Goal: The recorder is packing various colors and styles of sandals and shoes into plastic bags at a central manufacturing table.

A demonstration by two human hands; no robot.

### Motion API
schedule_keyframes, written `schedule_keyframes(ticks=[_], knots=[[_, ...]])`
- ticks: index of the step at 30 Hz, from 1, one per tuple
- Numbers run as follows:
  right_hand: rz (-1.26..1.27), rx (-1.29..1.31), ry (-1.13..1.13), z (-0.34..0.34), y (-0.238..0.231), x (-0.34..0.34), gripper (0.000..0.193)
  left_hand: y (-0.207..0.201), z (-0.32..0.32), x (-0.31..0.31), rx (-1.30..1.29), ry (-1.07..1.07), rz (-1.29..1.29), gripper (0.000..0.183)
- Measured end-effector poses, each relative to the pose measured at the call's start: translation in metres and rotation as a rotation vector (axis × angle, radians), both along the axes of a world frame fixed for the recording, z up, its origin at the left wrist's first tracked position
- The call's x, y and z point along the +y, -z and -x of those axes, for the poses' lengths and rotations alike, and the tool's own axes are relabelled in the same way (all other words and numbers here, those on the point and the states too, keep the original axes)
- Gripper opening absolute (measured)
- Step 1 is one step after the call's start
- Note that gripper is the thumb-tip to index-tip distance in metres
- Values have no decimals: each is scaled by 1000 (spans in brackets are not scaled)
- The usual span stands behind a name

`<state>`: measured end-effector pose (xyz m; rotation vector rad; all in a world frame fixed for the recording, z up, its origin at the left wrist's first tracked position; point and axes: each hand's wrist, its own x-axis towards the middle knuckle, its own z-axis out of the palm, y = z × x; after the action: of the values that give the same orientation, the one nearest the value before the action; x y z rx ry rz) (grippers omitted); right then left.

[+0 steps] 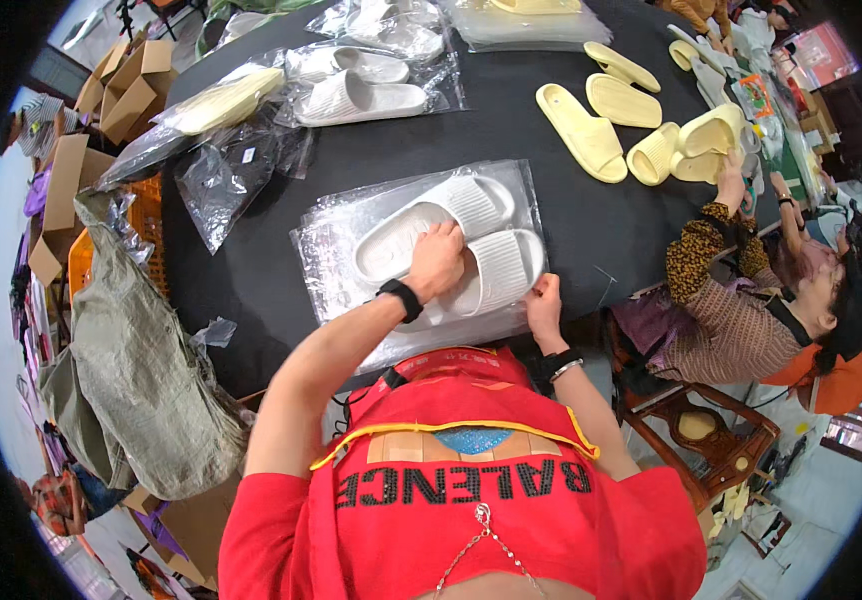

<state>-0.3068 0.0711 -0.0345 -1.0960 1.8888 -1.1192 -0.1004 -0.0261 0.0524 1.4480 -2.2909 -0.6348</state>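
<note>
A pair of white ribbed slippers (476, 207) lies side by side at the middle of the black table, toes to the right. Under them is a stack of clear plastic bags (323, 232); I cannot tell whether the top bag covers any part of the slippers. My left hand (438, 262) is closed over the slippers' inner edges, its fingers curled around the nearer one, partly hidden by the hand itself. By the toe of that slipper, my right hand (545, 303) pinches the edge of the clear bag with thumb and fingers.
Bagged white slippers (361, 98) lie along the back. Several loose yellow slippers (581, 130) are at back right, where a co-worker's hand (730, 180) holds one. A crumpled bag (226, 185) lies left. A grey-green sack (146, 370) and cardboard boxes (136, 90) flank the left edge.
</note>
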Motion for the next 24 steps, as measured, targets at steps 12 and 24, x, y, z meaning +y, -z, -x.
schedule_keyframes(ticks=[12,24], knots=[[-87,205,-280,15,-37,9,19,18,-77,-59,-190,-414,247,21],[-1,233,-344,24,-24,2,33,26,-95,39,-132,102,-75,26]])
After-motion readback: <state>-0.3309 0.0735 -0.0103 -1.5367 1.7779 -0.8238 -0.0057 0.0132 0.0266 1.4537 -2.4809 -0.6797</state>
